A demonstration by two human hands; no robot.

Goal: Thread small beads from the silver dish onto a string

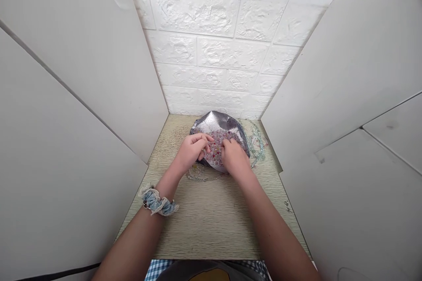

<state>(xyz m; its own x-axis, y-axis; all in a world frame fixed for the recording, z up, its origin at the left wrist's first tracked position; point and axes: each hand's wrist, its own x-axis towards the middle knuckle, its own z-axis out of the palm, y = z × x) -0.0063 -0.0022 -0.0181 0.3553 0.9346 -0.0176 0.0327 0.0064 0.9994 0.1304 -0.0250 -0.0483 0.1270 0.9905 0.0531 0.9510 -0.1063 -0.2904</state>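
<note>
Both hands (194,148) (234,157) are curled at beads (216,151), grip unclear; near-edge spills could be caused if the bag (213,122) is tipped.

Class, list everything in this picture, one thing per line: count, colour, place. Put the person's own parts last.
Silver bag: one, silver, far end of table
Beads: uncountable, pink, red, clear, in or on bag
Bead strands: several, pale green-blue, mostly right of bag
Specks: many, reddish-brown, left of bag
Metal bits: a few, silvery, table's right edge
Table: one, pale wood, centre
Wall: one, white, behind table
Panels: several, whitish, both sides
Cable: one, black, bottom left
Scrunchie: one, blue and cream, left wrist
Clothing: grey, yellow, blue check, bottom
Left hand: one, bare, at beads
Right hand: one, bare, at beads
</note>
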